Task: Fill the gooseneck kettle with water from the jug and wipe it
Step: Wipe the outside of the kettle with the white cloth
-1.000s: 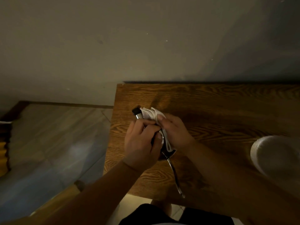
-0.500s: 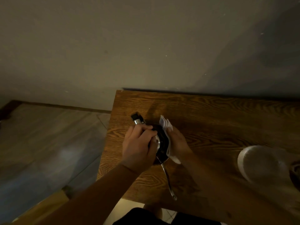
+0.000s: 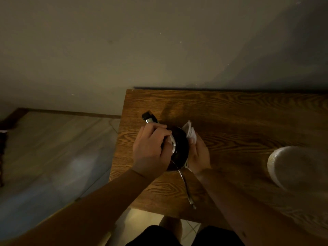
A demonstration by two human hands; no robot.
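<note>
A dark gooseneck kettle [image 3: 180,148] stands on the wooden table [image 3: 239,118] near its left edge. Its thin metal spout [image 3: 187,190] points toward me and its black-tipped handle [image 3: 148,117] sticks out to the far left. My left hand [image 3: 150,151] is closed on the handle and lid side. My right hand [image 3: 198,155] presses a folded white cloth [image 3: 190,133] against the kettle's right side. The kettle's base is hidden by my hands.
A pale translucent jug [image 3: 294,167] sits on the table at the right. The wall runs directly behind the table. The table's left edge drops to a tiled floor [image 3: 53,157], and its near edge is just beyond the spout tip.
My right hand with the cloth has slid from the top of the kettle down to its right side. My left hand has kept its hold on the handle.
</note>
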